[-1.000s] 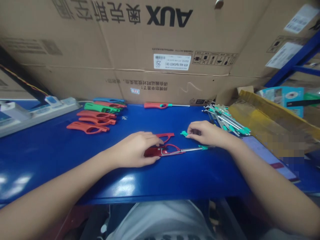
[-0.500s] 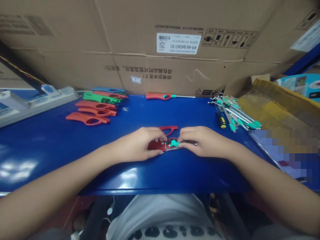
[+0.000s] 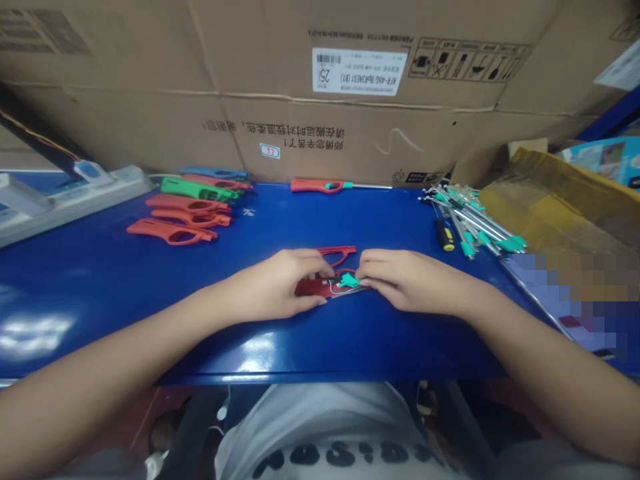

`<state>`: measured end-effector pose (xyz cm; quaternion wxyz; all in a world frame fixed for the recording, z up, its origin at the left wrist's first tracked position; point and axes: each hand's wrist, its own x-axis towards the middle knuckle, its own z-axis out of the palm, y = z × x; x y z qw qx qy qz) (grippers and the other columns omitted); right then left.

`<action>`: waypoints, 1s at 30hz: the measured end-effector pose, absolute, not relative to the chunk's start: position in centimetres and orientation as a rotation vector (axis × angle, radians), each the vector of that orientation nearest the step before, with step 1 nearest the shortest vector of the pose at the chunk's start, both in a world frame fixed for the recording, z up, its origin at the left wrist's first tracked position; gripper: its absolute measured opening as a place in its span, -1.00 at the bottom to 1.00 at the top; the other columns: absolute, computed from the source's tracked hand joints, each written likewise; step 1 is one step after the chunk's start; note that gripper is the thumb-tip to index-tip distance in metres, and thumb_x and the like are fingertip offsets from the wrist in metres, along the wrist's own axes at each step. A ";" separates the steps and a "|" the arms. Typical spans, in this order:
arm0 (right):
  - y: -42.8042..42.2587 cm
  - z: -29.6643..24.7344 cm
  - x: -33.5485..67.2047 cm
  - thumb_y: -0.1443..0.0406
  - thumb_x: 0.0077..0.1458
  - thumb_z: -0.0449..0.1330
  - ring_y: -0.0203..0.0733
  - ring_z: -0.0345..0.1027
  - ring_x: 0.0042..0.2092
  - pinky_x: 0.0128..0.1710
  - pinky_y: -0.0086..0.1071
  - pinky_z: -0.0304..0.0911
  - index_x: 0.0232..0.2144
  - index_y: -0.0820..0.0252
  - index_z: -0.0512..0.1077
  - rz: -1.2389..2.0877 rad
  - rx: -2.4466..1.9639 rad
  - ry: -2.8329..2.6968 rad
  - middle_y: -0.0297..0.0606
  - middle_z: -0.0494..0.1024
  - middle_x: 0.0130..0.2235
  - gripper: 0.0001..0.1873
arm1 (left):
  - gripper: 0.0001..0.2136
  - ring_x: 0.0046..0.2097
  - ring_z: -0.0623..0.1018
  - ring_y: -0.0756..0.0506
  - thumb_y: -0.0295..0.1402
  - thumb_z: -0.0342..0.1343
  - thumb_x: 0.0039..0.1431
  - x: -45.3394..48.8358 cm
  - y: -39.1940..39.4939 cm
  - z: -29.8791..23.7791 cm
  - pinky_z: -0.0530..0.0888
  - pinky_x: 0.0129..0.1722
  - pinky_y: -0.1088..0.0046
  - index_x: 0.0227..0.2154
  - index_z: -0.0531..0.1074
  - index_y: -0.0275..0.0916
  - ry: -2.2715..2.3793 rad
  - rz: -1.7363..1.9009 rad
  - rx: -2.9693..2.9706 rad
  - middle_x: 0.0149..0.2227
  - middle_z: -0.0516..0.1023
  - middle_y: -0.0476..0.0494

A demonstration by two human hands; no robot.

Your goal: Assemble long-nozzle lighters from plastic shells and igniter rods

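Observation:
A dark red lighter shell half (image 3: 315,287) lies on the blue table (image 3: 150,293) in front of me. My left hand (image 3: 280,285) rests on its handle end, fingers curled and pressing it down. My right hand (image 3: 405,279) pinches a small teal plastic piece (image 3: 349,281) against the shell's front. A thin wire loops beside that piece. A second red shell half (image 3: 339,252) lies just behind my fingers.
Red, green and blue shell halves (image 3: 187,212) lie in a row at the back left. A finished red lighter (image 3: 330,186) lies by the cardboard boxes (image 3: 310,93). Metal rods with teal tips (image 3: 470,223) and a screwdriver (image 3: 443,235) sit at right, a power strip (image 3: 75,193) at left.
My right hand came left from the table's middle right with the teal piece and now holds it on the red shell. My left hand stayed on the shell.

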<state>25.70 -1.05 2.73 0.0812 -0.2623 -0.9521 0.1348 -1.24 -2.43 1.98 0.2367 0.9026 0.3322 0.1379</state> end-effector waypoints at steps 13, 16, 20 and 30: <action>-1.0 2.4 25.4 0.37 0.34 0.05 -0.20 0.37 -0.25 -0.33 -0.37 0.15 -0.25 0.18 0.53 0.113 -0.742 -2.937 -0.21 0.51 -0.23 -0.76 | -0.73 -0.04 0.59 -0.17 -0.39 0.22 0.20 -1.2 -2.5 2.0 0.50 -0.01 0.30 -0.03 0.52 -0.23 0.909 0.386 2.483 -0.04 0.59 -0.18; -0.9 2.0 25.3 0.36 0.35 0.04 -0.21 0.36 -0.25 -0.32 -0.38 0.17 -0.24 0.19 0.52 0.110 -0.690 -2.910 -0.21 0.52 -0.23 -0.75 | -0.75 -0.06 0.59 -0.17 -0.38 0.22 0.21 -1.3 -2.5 2.0 0.50 -0.02 0.30 -0.05 0.52 -0.23 0.914 0.387 2.484 -0.06 0.60 -0.18; -0.7 1.6 25.3 0.39 0.35 0.02 -0.20 0.36 -0.23 -0.29 -0.38 0.20 -0.24 0.22 0.51 0.053 -0.569 -2.869 -0.18 0.54 -0.24 -0.75 | -0.73 -0.04 0.59 -0.17 -0.40 0.24 0.18 -1.3 -2.4 2.0 0.49 -0.01 0.31 -0.04 0.52 -0.22 0.924 0.387 2.473 -0.05 0.60 -0.16; -1.4 1.9 24.9 0.43 0.31 0.00 -0.19 0.33 -0.25 -0.34 -0.36 0.14 -0.27 0.24 0.49 -0.119 -0.512 -2.907 -0.16 0.53 -0.28 -0.74 | -0.74 -0.04 0.59 -0.15 -0.42 0.23 0.17 -1.2 -2.5 2.0 0.49 0.00 0.32 -0.06 0.52 -0.20 0.914 0.399 2.437 -0.05 0.59 -0.14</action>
